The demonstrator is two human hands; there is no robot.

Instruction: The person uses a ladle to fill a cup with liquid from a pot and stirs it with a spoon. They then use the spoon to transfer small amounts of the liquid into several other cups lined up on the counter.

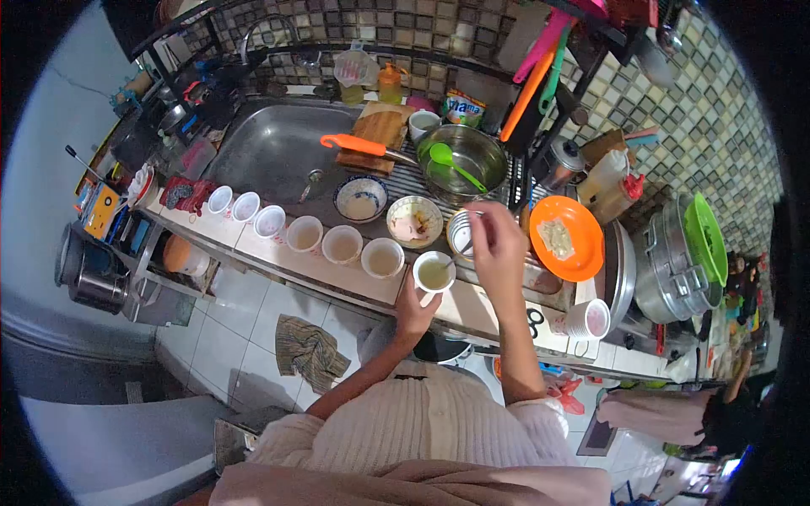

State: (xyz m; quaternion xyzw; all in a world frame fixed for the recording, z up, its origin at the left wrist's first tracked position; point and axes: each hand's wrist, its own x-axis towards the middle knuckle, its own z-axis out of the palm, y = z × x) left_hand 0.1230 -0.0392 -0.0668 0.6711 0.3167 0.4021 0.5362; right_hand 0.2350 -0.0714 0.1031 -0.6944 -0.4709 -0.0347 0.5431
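My left hand [413, 314] is wrapped round a white cup [420, 282] with pale yellowish liquid in it, at the counter's front edge. My right hand [496, 239] is above and to the right, its fingers pinched on the handle of a thin spoon [454, 259] that slants down into that cup. The spoon's tip is hidden in the liquid. Left of the cup, a row of several plastic cups [342, 245] lines the counter edge. Behind are a patterned bowl [361, 200], a bowl with pinkish and brown contents [414, 223] and a striped bowl [460, 229], partly covered by my right hand.
A metal sink [261, 152] lies behind the cups. A pan [464, 139] holds a green spoon [456, 164]; its orange handle [354, 144] points left. An orange plate [574, 211], black-handled scissors [534, 320] and stacked cups [585, 321] are at right. Another person [726, 405] is at far right.
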